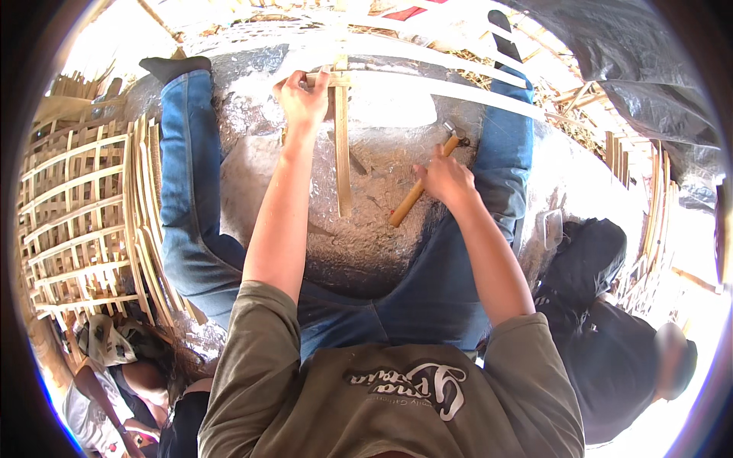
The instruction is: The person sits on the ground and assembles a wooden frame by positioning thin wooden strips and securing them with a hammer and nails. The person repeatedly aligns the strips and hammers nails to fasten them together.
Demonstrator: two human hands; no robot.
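My left hand (303, 99) is closed in a pinch at the far end of the ground between my legs. Its thumb and fingers grip a bamboo strip where it crosses an upright bamboo strip (343, 160), which lies pointing toward me. From there long pale bamboo strips (489, 97), washed out by glare, run right across my right shin. My right hand (447, 177) is wrapped round the wooden handle of a hammer (407, 206). The hammer lies slanted low over the ground, its small metal head pointing away from me; whether it touches the ground I cannot tell.
My jeans-clad legs (187, 145) stretch out on both sides. Woven bamboo panels (72, 206) and stacked strips stand at left. A person in dark clothes (603, 359) sits close at right; another person (114, 397) is at lower left. Grey plastic sheeting (649, 69) hangs upper right.
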